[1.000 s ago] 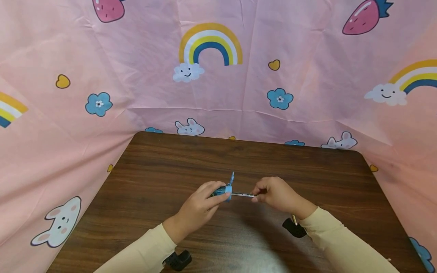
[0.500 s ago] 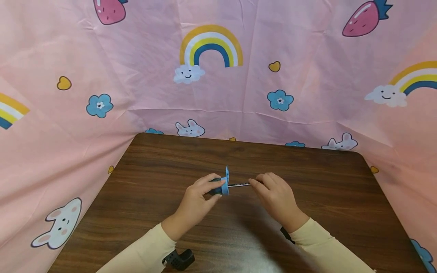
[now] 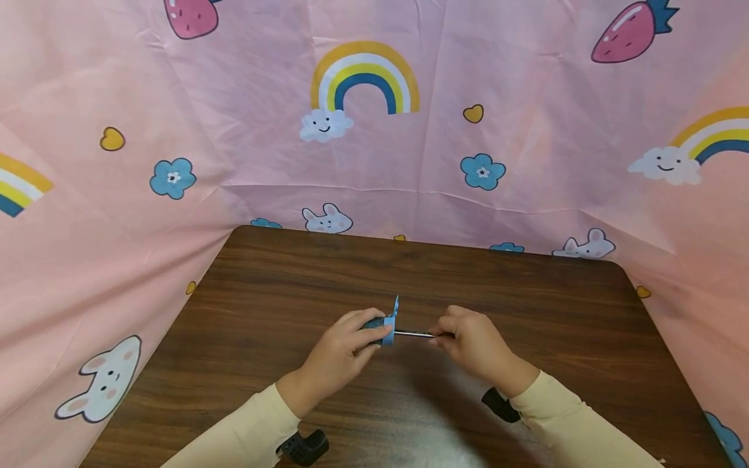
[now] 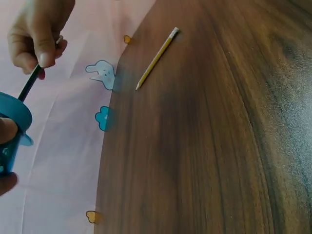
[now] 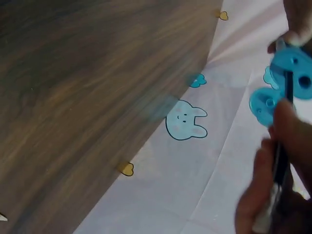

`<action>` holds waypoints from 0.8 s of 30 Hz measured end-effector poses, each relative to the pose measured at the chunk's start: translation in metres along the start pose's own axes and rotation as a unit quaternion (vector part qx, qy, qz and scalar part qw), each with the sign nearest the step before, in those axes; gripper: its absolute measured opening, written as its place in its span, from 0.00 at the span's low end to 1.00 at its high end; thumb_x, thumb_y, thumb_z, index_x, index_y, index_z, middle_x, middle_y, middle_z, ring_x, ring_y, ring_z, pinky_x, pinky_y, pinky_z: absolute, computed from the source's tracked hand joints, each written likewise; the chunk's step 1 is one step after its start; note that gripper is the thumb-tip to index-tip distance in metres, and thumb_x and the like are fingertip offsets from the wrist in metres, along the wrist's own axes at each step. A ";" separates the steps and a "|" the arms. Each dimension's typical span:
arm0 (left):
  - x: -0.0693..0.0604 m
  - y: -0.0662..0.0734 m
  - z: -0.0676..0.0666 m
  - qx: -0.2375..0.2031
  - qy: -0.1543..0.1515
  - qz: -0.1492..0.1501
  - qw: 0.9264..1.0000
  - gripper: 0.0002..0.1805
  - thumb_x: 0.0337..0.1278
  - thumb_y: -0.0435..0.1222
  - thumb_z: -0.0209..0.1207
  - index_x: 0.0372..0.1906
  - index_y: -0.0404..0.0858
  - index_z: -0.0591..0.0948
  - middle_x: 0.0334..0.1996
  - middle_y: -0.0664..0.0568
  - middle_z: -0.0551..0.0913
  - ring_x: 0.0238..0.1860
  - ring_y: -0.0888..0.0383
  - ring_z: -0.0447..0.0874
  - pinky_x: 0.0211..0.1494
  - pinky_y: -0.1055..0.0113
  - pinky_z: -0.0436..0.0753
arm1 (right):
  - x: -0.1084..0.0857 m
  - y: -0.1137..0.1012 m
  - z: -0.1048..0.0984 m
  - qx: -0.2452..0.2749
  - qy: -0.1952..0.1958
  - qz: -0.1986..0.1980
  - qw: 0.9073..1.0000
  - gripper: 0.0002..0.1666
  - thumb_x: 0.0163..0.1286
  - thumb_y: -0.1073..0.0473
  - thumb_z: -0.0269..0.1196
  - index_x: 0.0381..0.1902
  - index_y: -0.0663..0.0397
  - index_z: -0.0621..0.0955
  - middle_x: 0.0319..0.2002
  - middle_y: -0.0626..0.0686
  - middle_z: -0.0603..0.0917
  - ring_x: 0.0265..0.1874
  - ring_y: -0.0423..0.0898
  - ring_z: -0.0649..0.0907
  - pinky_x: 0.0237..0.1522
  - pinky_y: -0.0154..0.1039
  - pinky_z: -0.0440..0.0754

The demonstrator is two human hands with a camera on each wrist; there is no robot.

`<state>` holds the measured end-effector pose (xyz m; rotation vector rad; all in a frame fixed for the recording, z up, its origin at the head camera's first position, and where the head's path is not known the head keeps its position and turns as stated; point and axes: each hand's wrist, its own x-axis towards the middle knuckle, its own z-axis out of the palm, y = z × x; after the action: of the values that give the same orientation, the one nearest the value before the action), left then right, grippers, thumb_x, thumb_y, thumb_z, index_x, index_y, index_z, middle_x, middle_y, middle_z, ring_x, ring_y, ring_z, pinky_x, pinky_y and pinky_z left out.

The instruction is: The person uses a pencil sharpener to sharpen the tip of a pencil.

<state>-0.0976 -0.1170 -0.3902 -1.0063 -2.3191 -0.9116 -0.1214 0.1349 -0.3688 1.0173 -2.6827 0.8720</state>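
Above the table my left hand [image 3: 330, 354] grips a small blue sharpener [image 3: 389, 330] with a dark see-through body, its round lid [image 3: 396, 305] flipped up. From the right, my right hand [image 3: 476, 341] pinches a dark pencil [image 3: 412, 333] whose one end is at the sharpener's opening. In the right wrist view the blue face [image 5: 292, 66] shows more than one hole, and the pencil meets one of them. The left wrist view shows the right hand's fingers [image 4: 45, 51] around the pencil's far part.
A yellow pencil [image 4: 158, 57] with a white end lies on the wooden table [image 4: 195, 146]; in the head view it is hidden by my right arm. Pink patterned cloth [image 3: 263, 143] hangs behind and beside the table. Black wrist devices [image 3: 305, 448] sit under both wrists.
Over the last second the right hand turned over the pencil and back, its fingers shifting their hold. The sharpener rose slightly away from me, then came back. Its lid stayed up.
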 end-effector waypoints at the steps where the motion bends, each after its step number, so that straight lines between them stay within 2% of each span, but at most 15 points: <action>1: 0.000 -0.001 0.000 0.004 0.006 0.017 1.000 0.21 0.41 0.20 0.70 0.46 0.35 0.87 0.50 0.44 0.81 0.52 0.49 0.79 0.50 0.63 0.83 | 0.002 0.000 -0.003 0.033 -0.035 0.023 0.999 0.04 0.55 0.64 0.72 0.26 0.52 0.86 0.23 0.41 0.75 0.21 0.32 0.73 0.21 0.28 0.73; 2: -0.001 -0.002 0.000 0.011 0.013 0.037 0.999 0.22 0.39 0.20 0.70 0.45 0.36 0.87 0.49 0.44 0.81 0.52 0.49 0.80 0.50 0.63 0.83 | 0.003 0.001 -0.006 0.067 -0.068 0.046 0.994 0.02 0.57 0.63 0.71 0.26 0.53 0.86 0.24 0.41 0.77 0.21 0.32 0.73 0.21 0.28 0.73; 4: -0.001 -0.003 0.000 0.018 0.020 0.069 0.997 0.23 0.37 0.18 0.70 0.45 0.37 0.87 0.48 0.44 0.81 0.51 0.49 0.79 0.52 0.64 0.82 | 0.006 0.004 -0.011 0.131 -0.121 0.089 0.980 0.03 0.61 0.62 0.68 0.28 0.54 0.86 0.24 0.43 0.79 0.21 0.33 0.72 0.21 0.30 0.72; 6: 0.000 -0.002 0.000 0.019 0.022 0.084 0.996 0.25 0.36 0.17 0.70 0.45 0.38 0.87 0.48 0.44 0.80 0.51 0.49 0.79 0.53 0.66 0.82 | 0.008 0.006 -0.013 0.165 -0.150 0.113 0.968 0.04 0.62 0.62 0.67 0.29 0.56 0.86 0.25 0.44 0.81 0.21 0.34 0.71 0.21 0.30 0.71; 7: 0.000 -0.002 0.000 0.020 0.019 0.081 0.996 0.24 0.37 0.18 0.70 0.45 0.38 0.87 0.49 0.44 0.80 0.51 0.50 0.79 0.53 0.66 0.81 | 0.008 0.006 -0.014 0.166 -0.154 0.118 0.967 0.04 0.63 0.62 0.67 0.31 0.57 0.86 0.26 0.45 0.82 0.21 0.34 0.71 0.22 0.31 0.71; 9: 0.000 -0.001 0.000 0.009 0.015 0.057 0.998 0.23 0.39 0.19 0.70 0.46 0.37 0.87 0.49 0.44 0.80 0.52 0.50 0.79 0.53 0.66 0.81 | 0.009 0.004 -0.013 0.129 -0.141 0.106 0.976 0.04 0.63 0.62 0.66 0.33 0.57 0.87 0.27 0.45 0.81 0.22 0.34 0.71 0.22 0.31 0.72; 11: 0.002 0.001 0.000 0.000 0.013 0.013 1.000 0.22 0.41 0.20 0.70 0.47 0.36 0.86 0.50 0.45 0.81 0.52 0.50 0.79 0.50 0.66 0.83 | 0.008 0.001 -0.009 0.047 -0.100 0.069 0.992 0.05 0.63 0.61 0.67 0.35 0.56 0.87 0.28 0.44 0.80 0.23 0.33 0.72 0.24 0.31 0.74; 12: 0.003 0.001 0.000 -0.007 0.013 -0.014 1.000 0.22 0.42 0.20 0.70 0.47 0.36 0.86 0.50 0.45 0.81 0.53 0.50 0.79 0.48 0.66 0.83 | 0.007 -0.001 -0.007 -0.004 -0.070 0.045 0.997 0.06 0.61 0.60 0.69 0.36 0.55 0.87 0.29 0.44 0.79 0.24 0.34 0.73 0.25 0.31 0.75; 14: 0.004 0.003 0.000 -0.025 0.014 -0.065 0.997 0.22 0.43 0.21 0.70 0.49 0.35 0.86 0.51 0.46 0.81 0.51 0.50 0.79 0.43 0.68 0.84 | 0.006 -0.003 -0.002 -0.092 0.000 -0.006 0.996 0.12 0.57 0.60 0.72 0.40 0.55 0.87 0.31 0.46 0.79 0.26 0.37 0.76 0.26 0.32 0.77; 17: 0.006 0.005 0.000 -0.050 0.020 -0.133 0.990 0.22 0.45 0.22 0.69 0.50 0.36 0.85 0.53 0.47 0.80 0.49 0.52 0.80 0.38 0.70 0.83 | 0.004 -0.002 0.004 -0.174 0.106 -0.086 0.975 0.19 0.53 0.61 0.75 0.44 0.56 0.86 0.35 0.51 0.81 0.32 0.46 0.80 0.32 0.39 0.82; 21: 0.008 0.007 -0.003 -0.095 0.037 -0.198 0.975 0.22 0.45 0.22 0.69 0.50 0.35 0.85 0.53 0.48 0.81 0.46 0.54 0.82 0.38 0.70 0.83 | 0.002 0.006 0.011 -0.197 0.199 -0.157 0.947 0.10 0.69 0.62 0.62 0.45 0.58 0.85 0.38 0.56 0.81 0.37 0.53 0.81 0.39 0.48 0.82; 24: 0.009 0.009 -0.005 -0.125 0.041 -0.230 0.964 0.23 0.45 0.21 0.69 0.50 0.35 0.85 0.53 0.49 0.81 0.45 0.54 0.82 0.38 0.70 0.83 | 0.001 0.011 0.016 -0.206 0.243 -0.189 0.929 0.17 0.77 0.60 0.50 0.42 0.59 0.85 0.36 0.56 0.81 0.34 0.53 0.81 0.37 0.48 0.82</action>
<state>-0.0956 -0.1112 -0.3776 -0.5039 -2.4532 -1.4246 -0.1286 0.1320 -0.3864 1.0021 -2.0360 0.3899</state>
